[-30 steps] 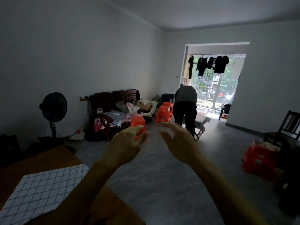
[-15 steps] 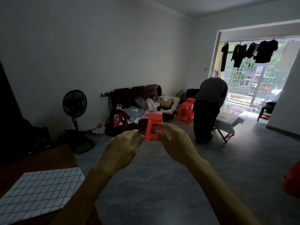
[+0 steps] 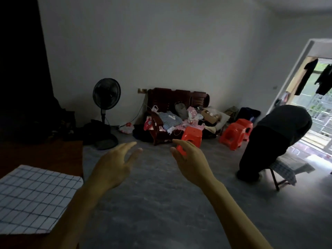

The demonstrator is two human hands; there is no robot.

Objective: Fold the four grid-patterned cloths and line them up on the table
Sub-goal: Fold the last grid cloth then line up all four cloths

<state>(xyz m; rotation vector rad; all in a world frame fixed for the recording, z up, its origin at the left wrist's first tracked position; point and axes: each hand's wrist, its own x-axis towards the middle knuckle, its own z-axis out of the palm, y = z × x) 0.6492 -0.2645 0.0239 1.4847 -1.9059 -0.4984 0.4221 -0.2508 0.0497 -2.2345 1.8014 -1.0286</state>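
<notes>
Empty hands beside grid cloth

Cloth on table at left; fan behind; stools and person right.

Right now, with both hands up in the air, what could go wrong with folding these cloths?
1. The grid-patterned cloth lies at the corner of the wooden table; a careless tug might drag it off.
2. Both the left hand and right hand are empty and held over the floor, away from the cloth.
3. The room is dim, so edges may be misaligned.
</notes>
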